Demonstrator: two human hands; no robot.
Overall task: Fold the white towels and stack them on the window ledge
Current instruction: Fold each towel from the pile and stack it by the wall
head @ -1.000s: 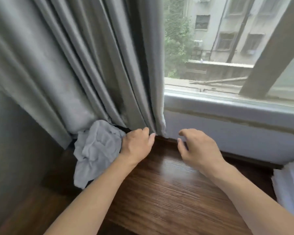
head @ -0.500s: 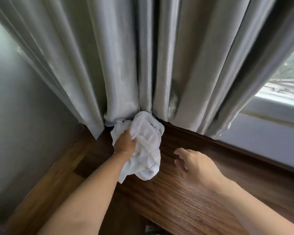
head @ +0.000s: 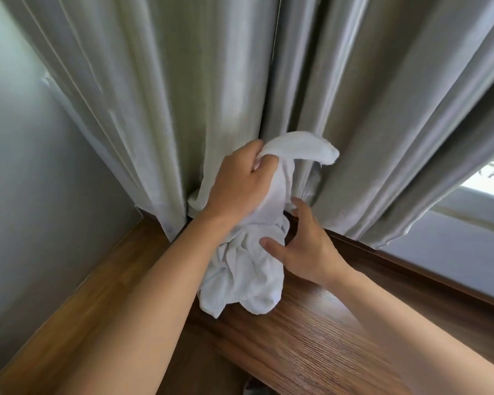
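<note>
One crumpled white cotton towel (head: pixel 248 269) unfolded at six o'clock below grey pleated curtains (head: pixel 211 95), clenched in left hand (head: pixel 240 183), touched by relaxed right hand (head: pixel 300 246), above brown wooden window ledge (head: pixel 311 337); folding, stacking pending.

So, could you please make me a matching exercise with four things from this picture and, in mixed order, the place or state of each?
Things:
1. left hand
2. right hand
3. white towel
4. curtain

Places or states:
a. hangs in folds behind the hands
b. crumpled, lower part over the wooden ledge
c. grips the towel's upper part
d. fingers spread, touching the towel's side

Pairs: 1-c, 2-d, 3-b, 4-a
</note>
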